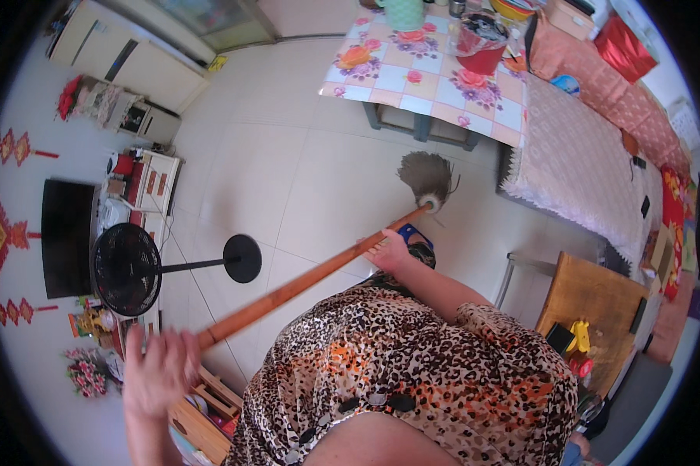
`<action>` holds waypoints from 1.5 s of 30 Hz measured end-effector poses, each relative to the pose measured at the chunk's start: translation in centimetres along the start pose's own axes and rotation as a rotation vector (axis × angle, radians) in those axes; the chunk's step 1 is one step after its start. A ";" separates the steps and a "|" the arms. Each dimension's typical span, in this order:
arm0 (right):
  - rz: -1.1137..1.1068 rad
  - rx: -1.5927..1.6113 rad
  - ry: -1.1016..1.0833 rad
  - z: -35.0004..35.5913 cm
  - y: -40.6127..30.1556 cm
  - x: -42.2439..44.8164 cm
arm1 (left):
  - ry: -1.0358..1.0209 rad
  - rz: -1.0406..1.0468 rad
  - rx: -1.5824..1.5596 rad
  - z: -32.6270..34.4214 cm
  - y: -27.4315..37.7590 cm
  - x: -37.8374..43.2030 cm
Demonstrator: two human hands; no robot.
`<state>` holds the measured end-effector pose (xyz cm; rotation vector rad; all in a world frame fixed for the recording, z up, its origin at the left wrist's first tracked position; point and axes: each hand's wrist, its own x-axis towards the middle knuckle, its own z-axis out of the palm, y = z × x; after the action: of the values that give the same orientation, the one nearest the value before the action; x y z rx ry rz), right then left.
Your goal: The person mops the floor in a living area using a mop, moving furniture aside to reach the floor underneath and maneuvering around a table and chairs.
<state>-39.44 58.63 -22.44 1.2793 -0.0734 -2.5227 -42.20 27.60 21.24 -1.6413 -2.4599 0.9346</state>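
A mop with a long wooden handle (291, 290) runs from the lower left up to the right. Its grey string head (426, 173) lies on the tiled floor in front of the table. My left hand (160, 367) is closed around the upper end of the handle, slightly blurred. Farther down the handle, close to the mop head, my right hand (386, 250) grips it. A foot in a blue slipper (415, 236) shows just beyond my right hand.
A black standing fan (127, 269) with a round base is at the left, before a white cabinet (155, 183). A table with a flowered cloth (419, 87) stands ahead. To the right are a covered sofa (583, 157) and a wooden stool or small table (597, 309).
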 end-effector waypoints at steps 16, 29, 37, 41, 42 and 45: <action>0.006 -0.356 0.101 5.7 1.3 1.2 | -0.165 -1.428 -0.642 -9.5 16.0 -5.1; -0.171 -0.336 0.130 3.5 -5.7 6.3 | 0.074 -0.895 -1.169 -1.6 16.0 8.9; -0.184 -0.502 0.159 3.7 -5.6 9.3 | -0.344 -0.659 -1.314 -0.9 10.8 12.3; -0.218 -0.504 0.250 4.5 -4.4 10.5 | -0.405 -0.649 -1.297 2.0 8.1 10.7; -0.228 -0.505 0.252 3.6 -5.7 11.6 | -0.355 -0.625 -1.322 3.0 8.0 11.0; -0.319 -0.673 0.217 -1.0 -10.9 14.1 | -0.243 -0.551 -1.403 7.3 9.5 12.2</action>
<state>-49.16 64.94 -35.99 1.3158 1.0056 -2.2922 -42.26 37.13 6.97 -0.6651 -3.6436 -0.9443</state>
